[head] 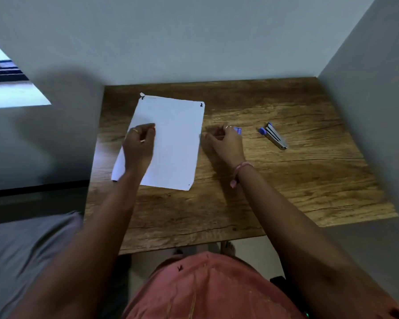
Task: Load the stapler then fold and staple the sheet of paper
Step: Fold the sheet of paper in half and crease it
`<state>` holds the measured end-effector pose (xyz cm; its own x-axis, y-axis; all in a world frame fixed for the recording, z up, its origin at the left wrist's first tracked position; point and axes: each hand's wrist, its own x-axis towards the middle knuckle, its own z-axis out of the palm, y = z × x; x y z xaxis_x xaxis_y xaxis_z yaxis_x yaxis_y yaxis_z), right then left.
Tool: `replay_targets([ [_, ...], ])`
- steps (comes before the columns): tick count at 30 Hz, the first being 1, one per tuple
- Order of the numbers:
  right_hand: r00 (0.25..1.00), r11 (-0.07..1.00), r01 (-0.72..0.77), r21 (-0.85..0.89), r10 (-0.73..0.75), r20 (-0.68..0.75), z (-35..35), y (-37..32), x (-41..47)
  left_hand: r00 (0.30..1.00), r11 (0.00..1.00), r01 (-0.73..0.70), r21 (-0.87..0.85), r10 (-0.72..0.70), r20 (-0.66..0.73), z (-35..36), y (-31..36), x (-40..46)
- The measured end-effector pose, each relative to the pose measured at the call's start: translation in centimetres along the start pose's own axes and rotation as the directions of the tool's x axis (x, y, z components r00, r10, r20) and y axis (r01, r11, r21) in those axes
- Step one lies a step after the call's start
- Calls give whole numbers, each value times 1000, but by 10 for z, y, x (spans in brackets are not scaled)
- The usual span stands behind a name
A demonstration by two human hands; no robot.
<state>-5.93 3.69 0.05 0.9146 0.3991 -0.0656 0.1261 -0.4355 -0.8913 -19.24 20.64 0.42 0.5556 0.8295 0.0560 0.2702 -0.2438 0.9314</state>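
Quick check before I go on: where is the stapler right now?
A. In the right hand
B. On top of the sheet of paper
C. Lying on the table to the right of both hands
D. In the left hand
C: the stapler lies on the wooden table, right of the right hand, untouched and off the sheet of paper.

We see a white sheet of paper [171, 139] with small black marks at its corners, on a brown wood-grain desk [286, 180]. Right of the hands, the stapler [273, 135] is silver with blue ends. A pink band [240, 169] circles the right wrist.
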Motion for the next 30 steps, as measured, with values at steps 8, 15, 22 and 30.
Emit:
replay_targets([
  [8, 997, 983, -75, -168, 75, -12, 35, -14, 23, 990, 926, 119, 359, -138, 28, -47, -25, 53],
  [15, 997, 922, -32, -385, 56, 53, 47, -22, 34, 967, 928, 203, 312, -240, 86, -43, -13, 76],
  [22, 996, 940, -63, -336, 81, 38, 50, -26, 38, 892, 922, 359, 147, -385, 237, -47, -26, 95],
  [30, 940, 936, -323, 140, 300, 162, 30, -27, 34, 818, 905, 424, 37, -401, 413, -60, -25, 101],
])
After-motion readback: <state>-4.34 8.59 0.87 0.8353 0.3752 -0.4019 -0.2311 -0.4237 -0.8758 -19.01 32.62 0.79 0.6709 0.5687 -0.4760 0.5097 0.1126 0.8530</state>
